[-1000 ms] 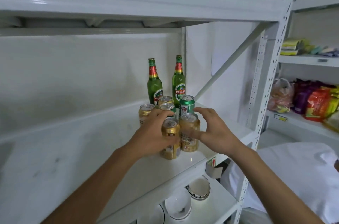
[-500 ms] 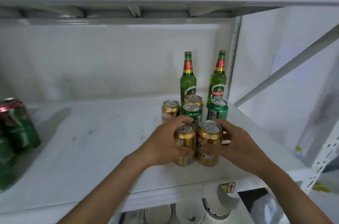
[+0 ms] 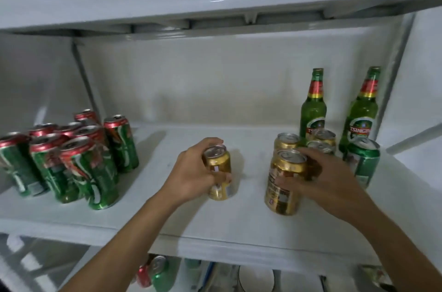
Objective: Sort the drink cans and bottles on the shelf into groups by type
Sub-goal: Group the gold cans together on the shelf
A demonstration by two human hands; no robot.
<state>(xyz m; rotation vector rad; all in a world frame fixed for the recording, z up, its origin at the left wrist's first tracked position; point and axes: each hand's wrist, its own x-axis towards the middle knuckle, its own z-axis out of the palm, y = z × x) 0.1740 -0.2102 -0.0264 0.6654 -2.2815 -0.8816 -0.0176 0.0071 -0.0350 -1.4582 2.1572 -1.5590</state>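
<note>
Gripping gold can, left hand; right hand clasps second gold can.

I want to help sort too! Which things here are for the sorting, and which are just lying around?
For the sorting: gold can in the left hand; gold can in the right hand; red-and-green cans; green bottles; green can.

Just lying around: cans on the lower shelf; white bowl.
</note>
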